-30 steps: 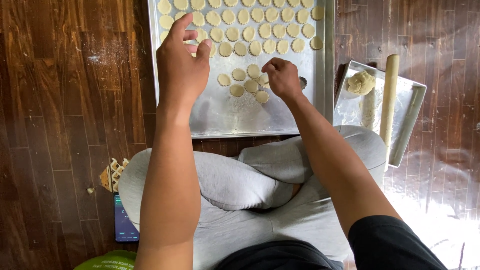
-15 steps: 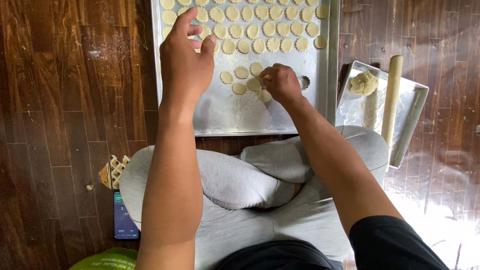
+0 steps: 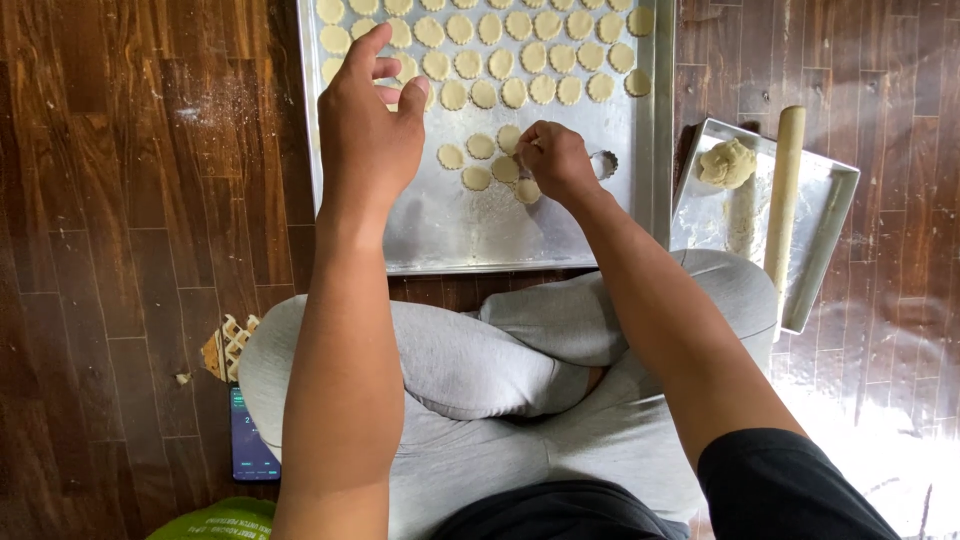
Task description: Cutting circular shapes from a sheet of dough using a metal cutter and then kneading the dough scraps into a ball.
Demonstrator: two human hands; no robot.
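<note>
A phone (image 3: pixel 250 447) lies flat on the wooden floor (image 3: pixel 120 250), touching the outer side of the person's grey-clad knee (image 3: pixel 290 350). It is a dark rectangle, and its lit screen shows blue with small pale marks. A green package (image 3: pixel 225 520) sits just below the phone, at the bottom edge of the view. Only its rounded top shows, bright green with pale print; the rest is cut off.
</note>
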